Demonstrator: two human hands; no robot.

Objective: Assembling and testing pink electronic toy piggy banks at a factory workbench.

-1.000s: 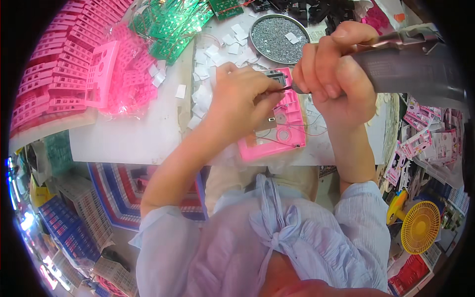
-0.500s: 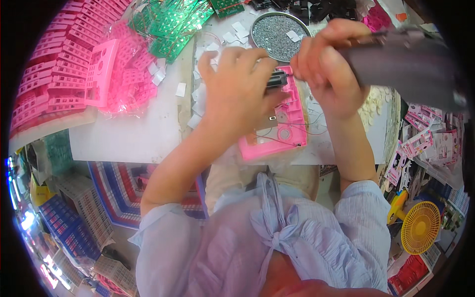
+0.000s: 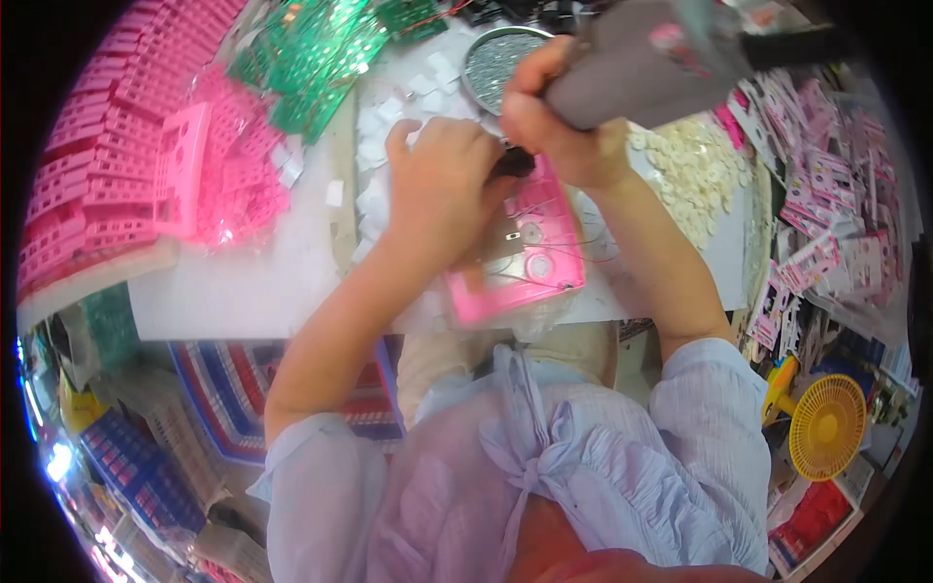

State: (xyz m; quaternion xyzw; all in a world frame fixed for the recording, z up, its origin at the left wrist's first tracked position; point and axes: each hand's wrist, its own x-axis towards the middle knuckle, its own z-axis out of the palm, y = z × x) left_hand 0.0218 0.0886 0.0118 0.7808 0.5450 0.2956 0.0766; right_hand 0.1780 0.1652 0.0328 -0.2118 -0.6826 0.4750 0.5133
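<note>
Here the pink casing (image 3: 525,262) lies under left fingers (image 3: 428,146) pressing it, right fingers (image 3: 530,107) clenching a grey tool (image 3: 641,68).

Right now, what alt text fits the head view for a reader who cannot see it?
Over a white table, the right hand grips a grey power tool above a pink plastic case that the left hand steadies. Pink parts, green circuit boards and a round tin lie around.

Glossy pink plastic casing (image 3: 525,262), matt grey tool body (image 3: 641,68), shiny green circuit boards (image 3: 311,58).
</note>
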